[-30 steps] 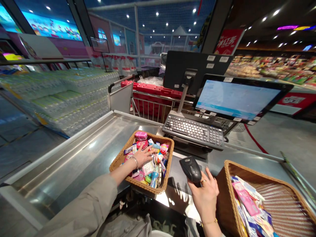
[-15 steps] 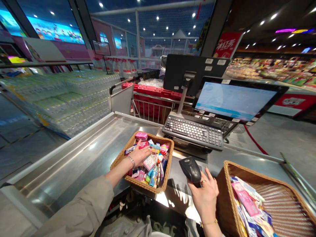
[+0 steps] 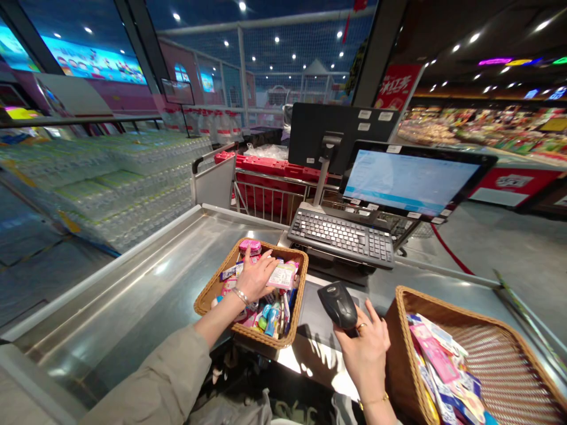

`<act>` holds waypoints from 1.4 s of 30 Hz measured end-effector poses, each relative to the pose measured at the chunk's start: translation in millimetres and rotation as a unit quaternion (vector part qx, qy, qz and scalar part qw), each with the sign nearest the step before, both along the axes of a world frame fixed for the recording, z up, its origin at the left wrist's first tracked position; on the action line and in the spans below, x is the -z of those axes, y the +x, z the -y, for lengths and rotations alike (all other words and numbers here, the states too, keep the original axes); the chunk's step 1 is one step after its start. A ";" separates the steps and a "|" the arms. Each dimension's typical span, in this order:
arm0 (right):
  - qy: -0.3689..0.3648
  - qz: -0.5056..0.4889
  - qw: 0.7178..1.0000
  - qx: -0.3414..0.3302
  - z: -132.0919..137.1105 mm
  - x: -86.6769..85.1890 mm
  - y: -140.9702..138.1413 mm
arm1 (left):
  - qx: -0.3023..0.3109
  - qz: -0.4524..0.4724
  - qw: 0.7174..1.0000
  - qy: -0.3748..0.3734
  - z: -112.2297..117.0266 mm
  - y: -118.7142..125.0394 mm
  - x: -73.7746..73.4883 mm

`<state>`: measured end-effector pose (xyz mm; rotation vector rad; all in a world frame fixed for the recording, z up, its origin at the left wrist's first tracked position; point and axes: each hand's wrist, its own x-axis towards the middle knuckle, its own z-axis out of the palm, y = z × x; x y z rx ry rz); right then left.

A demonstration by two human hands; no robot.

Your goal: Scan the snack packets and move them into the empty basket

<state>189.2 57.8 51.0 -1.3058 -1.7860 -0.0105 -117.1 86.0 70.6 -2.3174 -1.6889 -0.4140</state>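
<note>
My left hand (image 3: 256,278) is over a wicker basket (image 3: 204,297) full of small colourful packets. Its fingers are closed on a small pink and white packet (image 3: 282,275), whose printed label faces up. A pink case (image 3: 251,246) lies in the basket's far corner, and a blue item (image 3: 272,320) sits near its front. In my right hand (image 3: 365,348) is a black barcode scanner (image 3: 338,305), its head pointing up and left, between the two baskets. Beside that hand, on the right, stands a second wicker basket (image 3: 401,330) with flat packets (image 3: 438,357) inside.
A metal counter (image 3: 146,289) runs under both baskets. Behind them are a black keyboard (image 3: 341,235), a lit monitor (image 3: 410,180) and a second screen seen from behind (image 3: 336,139). A shopping cart (image 3: 261,192) stands beyond the counter, with stacked bottle packs (image 3: 119,183) to the left.
My left hand has moved slightly right and lifted the pink and white packet above the other contents. My right hand still holds the scanner in much the same place. The view has shifted slightly.
</note>
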 end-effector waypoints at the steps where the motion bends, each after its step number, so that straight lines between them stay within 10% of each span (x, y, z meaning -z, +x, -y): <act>1: -0.004 -0.002 1.000 0.001 0.8 -0.4 0.3 | -0.004 0.005 1.000 0.008 -0.8 3.1 -0.8; 42: -0.005 0.038 0.999 -0.036 7.3 -4.3 10.5 | -0.014 0.083 0.992 0.092 -26.2 65.8 -16.4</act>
